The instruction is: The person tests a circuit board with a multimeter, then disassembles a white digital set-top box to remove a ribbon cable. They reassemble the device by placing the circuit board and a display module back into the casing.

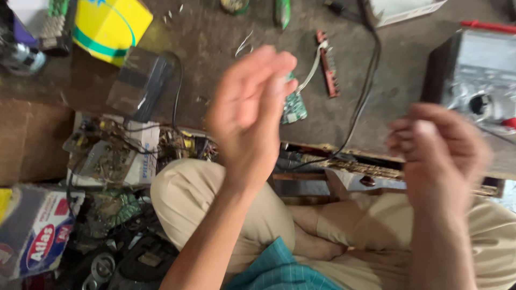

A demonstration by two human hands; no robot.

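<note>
Nearest the camera, the person sits cross-legged in tan trousers (215, 204), with a teal checked cloth (277, 271) at the lap.

The left hand (250, 115) is raised, motion-blurred, fingers extended and held together, palm turned toward the right; it grips nothing. The right hand (438, 150) is also raised and blurred, its fingers curled inward in a loose fist; whether anything lies inside cannot be told.

Just beyond the left hand's fingertips, partly hidden by them, a small green circuit board (294, 107) lies flat on the grey work surface (215, 43). It is rectangular, populated with small components, and joined by a pale ribbon cable (310, 67) to a narrow red strip board (328, 64) lying farther back.

A black cable (365, 86) runs across the surface to the right of the boards. A grey metal instrument box (478, 70) stands at far right. A yellow carton (110, 24) sits far left, with loose scrap boards (110, 156) nearer on that side.
</note>
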